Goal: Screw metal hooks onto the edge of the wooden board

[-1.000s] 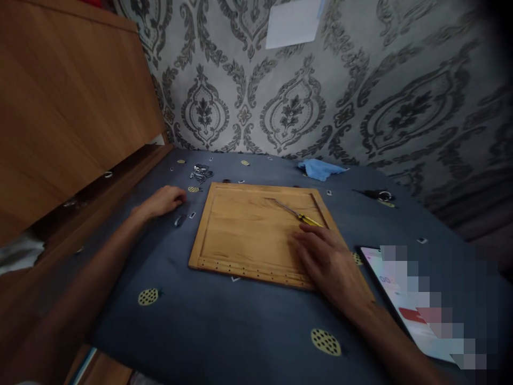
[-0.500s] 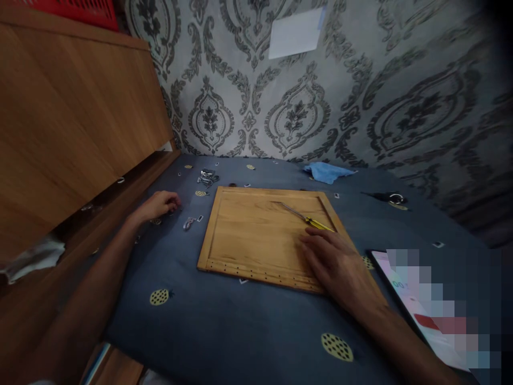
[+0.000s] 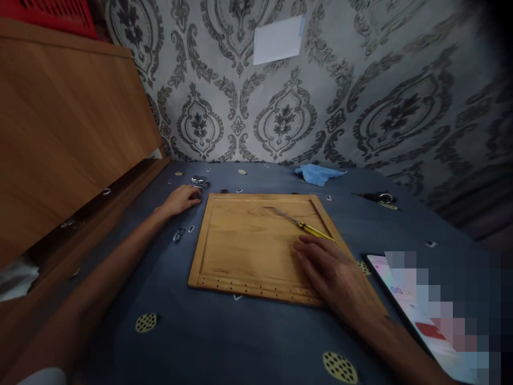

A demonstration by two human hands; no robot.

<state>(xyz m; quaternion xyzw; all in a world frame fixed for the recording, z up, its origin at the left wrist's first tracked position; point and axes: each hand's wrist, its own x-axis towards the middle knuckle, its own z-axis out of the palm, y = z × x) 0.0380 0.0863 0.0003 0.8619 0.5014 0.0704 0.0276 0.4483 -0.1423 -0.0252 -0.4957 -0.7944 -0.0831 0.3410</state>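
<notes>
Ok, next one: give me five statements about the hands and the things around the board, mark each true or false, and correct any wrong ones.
1. The screwdriver lies on the wooden board. True.
2. The left hand holds the screwdriver. False: the left hand is close to small metal pieces.
3. The right hand is over the board's right side. True.
4. The lit-screen device lies left of the board. False: the device lies to its right.
5. The blue cloth lies near the wall. True.
</notes>
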